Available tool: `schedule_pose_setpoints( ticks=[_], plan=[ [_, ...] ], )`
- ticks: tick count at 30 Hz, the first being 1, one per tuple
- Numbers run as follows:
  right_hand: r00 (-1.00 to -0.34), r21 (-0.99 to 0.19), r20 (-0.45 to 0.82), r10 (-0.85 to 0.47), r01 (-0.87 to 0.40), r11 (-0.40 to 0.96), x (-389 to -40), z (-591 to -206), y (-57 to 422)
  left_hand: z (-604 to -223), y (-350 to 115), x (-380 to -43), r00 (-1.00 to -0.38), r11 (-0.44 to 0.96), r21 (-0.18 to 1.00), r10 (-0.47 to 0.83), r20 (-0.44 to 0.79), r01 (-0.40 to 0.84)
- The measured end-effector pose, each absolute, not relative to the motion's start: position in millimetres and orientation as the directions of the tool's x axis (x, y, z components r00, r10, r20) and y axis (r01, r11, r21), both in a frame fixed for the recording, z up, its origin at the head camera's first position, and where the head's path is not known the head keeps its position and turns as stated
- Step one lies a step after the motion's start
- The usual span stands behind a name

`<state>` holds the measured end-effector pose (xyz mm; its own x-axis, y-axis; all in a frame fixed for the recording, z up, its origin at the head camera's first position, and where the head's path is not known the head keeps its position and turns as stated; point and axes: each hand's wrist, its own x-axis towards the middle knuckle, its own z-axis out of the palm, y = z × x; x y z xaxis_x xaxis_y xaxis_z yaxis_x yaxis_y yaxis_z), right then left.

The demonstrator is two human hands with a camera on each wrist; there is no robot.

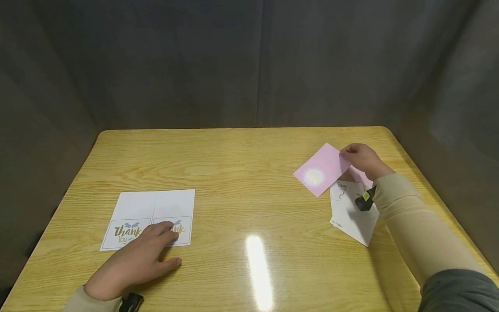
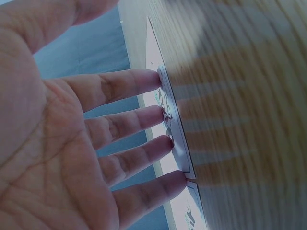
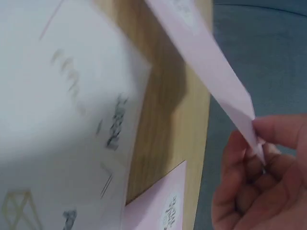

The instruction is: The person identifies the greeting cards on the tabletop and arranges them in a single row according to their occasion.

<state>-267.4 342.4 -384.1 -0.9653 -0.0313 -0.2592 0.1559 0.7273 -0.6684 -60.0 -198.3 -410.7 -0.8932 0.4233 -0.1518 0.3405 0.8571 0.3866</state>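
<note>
My right hand (image 1: 363,159) pinches one corner of a pink card (image 1: 325,162) with a pale round patch, holding it raised over the right side of the table. Below it lie white cards (image 1: 352,219) with small writing and drawings, partly overlapping. Another pink card (image 3: 160,206) rests beside them, half hidden by my hand in the head view. At the left, two white "Thank You" cards (image 1: 134,206) lie side by side. My left hand (image 1: 140,255) is over them, its fingers extended; in the left wrist view the fingertips (image 2: 152,79) reach the cards' printed faces.
The wooden table (image 1: 234,173) has rounded far corners. Dark grey curtains (image 1: 195,65) surround its back and sides. A bright light reflection (image 1: 259,273) shows on the near middle of the tabletop.
</note>
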Motion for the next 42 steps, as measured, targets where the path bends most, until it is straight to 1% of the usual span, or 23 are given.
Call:
schedule_pose_setpoints(
  ticks=[2,5,11,18,30,36,42],
  plan=[
    [-0.963,-0.720,-0.263,-0.052,0.160,0.676,-267.4,-382.3,340.1,-410.4,-197.9,-59.9,-0.893,0.857,0.387,0.423,-0.154,0.339],
    [-0.962,-0.760,-0.255,-0.095,0.139,0.634,-266.7,-378.4,334.5,-410.0,-197.4,-59.6,-0.893,0.858,0.388,0.421,-0.157,0.337],
    [-0.961,-0.787,-0.218,-0.168,0.071,0.613,-267.4,-372.5,318.9,-409.6,-196.9,-59.8,-0.894,0.860,0.386,0.418,-0.160,0.333],
    [-0.951,-0.833,-0.183,-0.250,0.014,0.554,-270.6,-372.4,303.3,-409.9,-196.9,-61.3,-0.896,0.864,0.379,0.414,-0.159,0.332],
    [-0.918,-0.844,-0.228,-0.324,0.020,0.537,-267.7,-370.1,267.1,-408.1,-198.6,-63.3,-0.889,0.857,0.385,0.428,-0.163,0.342],
    [-0.892,-0.863,-0.224,-0.393,-0.006,0.505,-266.3,-375.9,247.2,-407.3,-198.0,-63.7,-0.887,0.853,0.388,0.434,-0.157,0.349],
    [-0.873,-0.857,-0.203,-0.444,-0.060,0.511,-264.2,-379.5,227.6,-407.0,-198.3,-62.9,-0.887,0.857,0.382,0.431,-0.163,0.346]
  ],
)
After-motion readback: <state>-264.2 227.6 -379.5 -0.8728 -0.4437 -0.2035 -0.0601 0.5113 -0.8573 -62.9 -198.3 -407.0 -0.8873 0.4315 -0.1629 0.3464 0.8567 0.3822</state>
